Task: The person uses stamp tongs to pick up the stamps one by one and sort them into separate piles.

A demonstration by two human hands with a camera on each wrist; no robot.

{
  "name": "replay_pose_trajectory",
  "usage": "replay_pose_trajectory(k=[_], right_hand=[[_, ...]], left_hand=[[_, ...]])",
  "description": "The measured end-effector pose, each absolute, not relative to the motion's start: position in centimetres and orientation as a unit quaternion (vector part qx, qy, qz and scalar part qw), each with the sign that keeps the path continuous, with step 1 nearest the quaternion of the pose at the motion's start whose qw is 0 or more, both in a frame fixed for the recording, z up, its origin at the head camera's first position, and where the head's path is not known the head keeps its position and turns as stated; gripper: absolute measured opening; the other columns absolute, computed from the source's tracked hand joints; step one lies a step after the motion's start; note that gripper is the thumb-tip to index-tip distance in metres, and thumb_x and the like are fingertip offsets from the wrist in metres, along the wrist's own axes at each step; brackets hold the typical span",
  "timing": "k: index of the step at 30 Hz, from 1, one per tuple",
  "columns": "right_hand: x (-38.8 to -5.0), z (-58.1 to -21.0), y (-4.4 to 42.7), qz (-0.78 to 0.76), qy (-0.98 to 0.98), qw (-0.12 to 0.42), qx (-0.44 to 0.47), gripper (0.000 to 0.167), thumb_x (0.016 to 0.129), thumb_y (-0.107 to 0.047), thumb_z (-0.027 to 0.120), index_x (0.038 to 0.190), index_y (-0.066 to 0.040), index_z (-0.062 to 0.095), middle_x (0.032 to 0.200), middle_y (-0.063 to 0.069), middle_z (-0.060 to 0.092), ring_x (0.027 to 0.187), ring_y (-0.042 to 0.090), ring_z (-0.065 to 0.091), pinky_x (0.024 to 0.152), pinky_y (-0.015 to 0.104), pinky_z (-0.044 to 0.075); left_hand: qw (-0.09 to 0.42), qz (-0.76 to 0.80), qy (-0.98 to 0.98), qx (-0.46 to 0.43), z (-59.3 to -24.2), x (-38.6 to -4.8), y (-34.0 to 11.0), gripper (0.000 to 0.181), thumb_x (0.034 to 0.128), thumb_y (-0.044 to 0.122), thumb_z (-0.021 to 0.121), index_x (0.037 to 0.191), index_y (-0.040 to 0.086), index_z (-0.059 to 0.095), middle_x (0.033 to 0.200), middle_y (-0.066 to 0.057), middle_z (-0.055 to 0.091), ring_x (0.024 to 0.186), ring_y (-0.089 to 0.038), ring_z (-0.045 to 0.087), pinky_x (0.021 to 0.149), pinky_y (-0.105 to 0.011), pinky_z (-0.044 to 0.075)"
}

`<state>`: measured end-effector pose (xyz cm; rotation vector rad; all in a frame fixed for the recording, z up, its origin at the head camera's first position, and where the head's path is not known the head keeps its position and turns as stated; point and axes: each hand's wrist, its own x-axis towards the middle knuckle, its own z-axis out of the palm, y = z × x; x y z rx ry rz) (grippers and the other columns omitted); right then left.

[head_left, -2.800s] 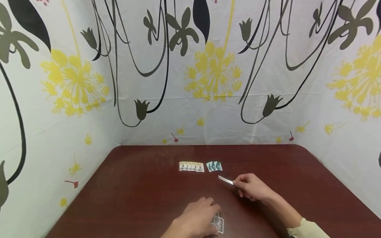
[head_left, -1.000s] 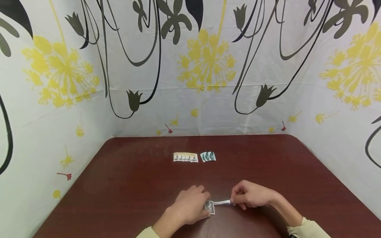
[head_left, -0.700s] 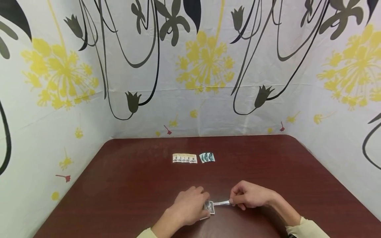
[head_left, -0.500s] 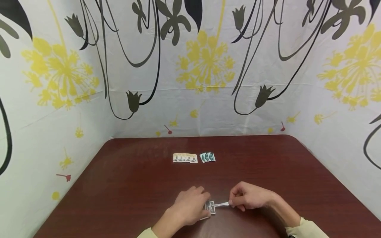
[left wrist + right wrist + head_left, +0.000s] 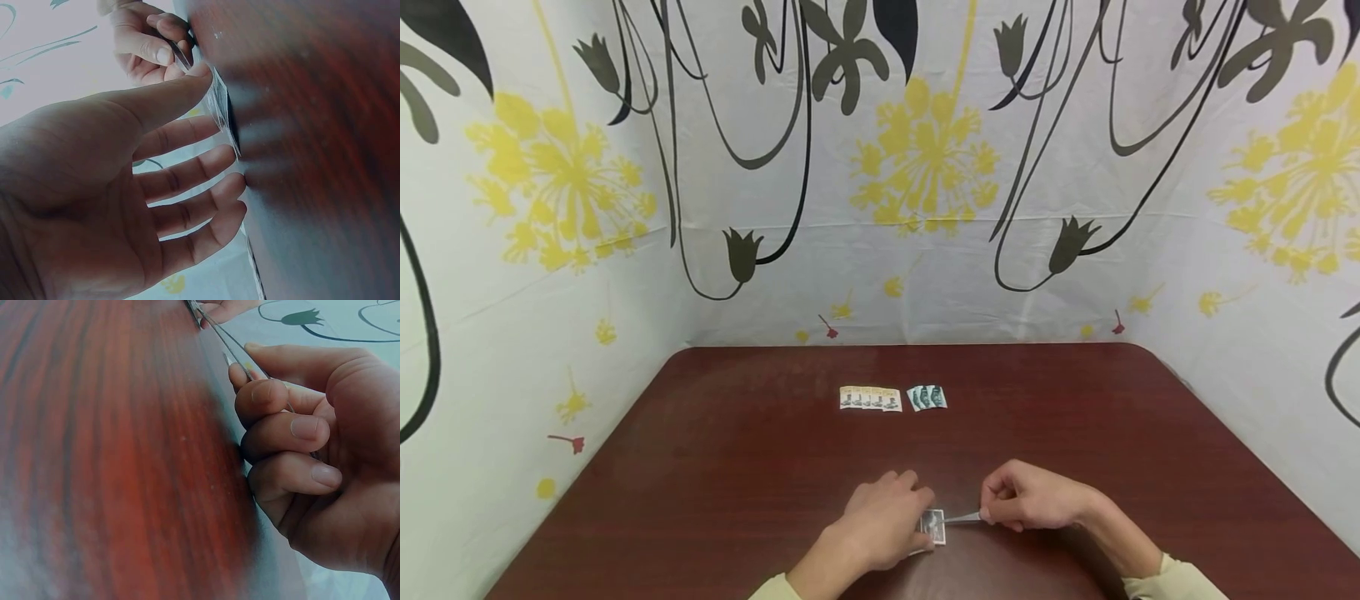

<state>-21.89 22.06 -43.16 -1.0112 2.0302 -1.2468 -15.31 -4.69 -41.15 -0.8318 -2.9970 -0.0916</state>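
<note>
My left hand (image 5: 883, 518) rests on the table around a small stack of grey picture stamps (image 5: 933, 528). Its thumb and index finger hold opposite edges of the stack, and the other fingers are bent loosely, as the left wrist view shows. To the right, my right hand (image 5: 1036, 497) pinches metal tweezers (image 5: 964, 518) between thumb and index finger, the remaining fingers curled in. The tweezers point left, and their tips meet the right part of the top stamp. Whether the tips grip it is too small to tell. My left hand covers part of the stack.
Farther back on the dark red-brown table (image 5: 760, 450) lies an overlapping row of yellowish stamps (image 5: 870, 398). Just right of it is a shorter row of teal stamps (image 5: 927, 397). White patterned cloth (image 5: 925, 292) stands along the table's back and both sides.
My right hand has come nearer with the tweezers, from close to the teal stamps to the grey stack. The tweezer arms, apart before, now look pressed together. My left hand stays at the stack.
</note>
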Motion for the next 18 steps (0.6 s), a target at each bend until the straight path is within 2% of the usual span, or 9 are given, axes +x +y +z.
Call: replay_pose_trajectory(k=[4,7,12,18], right_hand=[[-21.92,-43.26,22.14,-0.461,0.759,0.268,-0.373,0.018,0.098,-0.008,0.067,0.086,0.006,0.067,0.059,-0.001,0.050,0.052,-0.004,0.046,0.046,0.016,0.031],[-21.97,-43.25,22.17,-0.459,0.763,0.265,-0.370,0.018,0.098,-0.008,0.067,0.086,0.005,0.068,0.062,-0.008,0.051,0.052,-0.004,0.046,0.045,0.016,0.031],[-21.98,-43.03,22.30,-0.461,0.766,0.265,-0.361,0.018,0.097,-0.009,0.068,0.086,0.006,0.068,0.062,-0.009,0.051,0.051,-0.004,0.044,0.044,0.016,0.030],[-22.00,-42.90,22.57,-0.470,0.758,0.275,-0.359,0.018,0.097,-0.007,0.068,0.087,0.008,0.067,0.059,-0.001,0.048,0.049,-0.005,0.041,0.043,0.015,0.029]], left_hand=[[0.014,-0.029,-0.963,-0.267,-41.09,-15.30,-4.67,0.035,0.0828,0.048,0.087,0.109,0.029,0.074,0.097,0.010,0.061,0.085,-0.009,0.057,0.059,-0.029,0.046],[0.012,-0.029,-0.963,-0.267,-41.05,-15.31,-4.72,0.036,0.0826,0.046,0.088,0.111,0.028,0.074,0.098,0.010,0.062,0.086,-0.009,0.057,0.059,-0.028,0.047],[0.015,-0.033,-0.963,-0.267,-40.99,-15.33,-4.79,0.034,0.0826,0.042,0.088,0.110,0.026,0.074,0.095,0.010,0.061,0.083,-0.008,0.055,0.058,-0.028,0.045],[0.027,-0.029,-0.962,-0.269,-41.18,-15.40,-4.79,0.032,0.0842,0.036,0.087,0.111,0.026,0.074,0.094,0.010,0.061,0.082,-0.009,0.056,0.058,-0.029,0.046]])
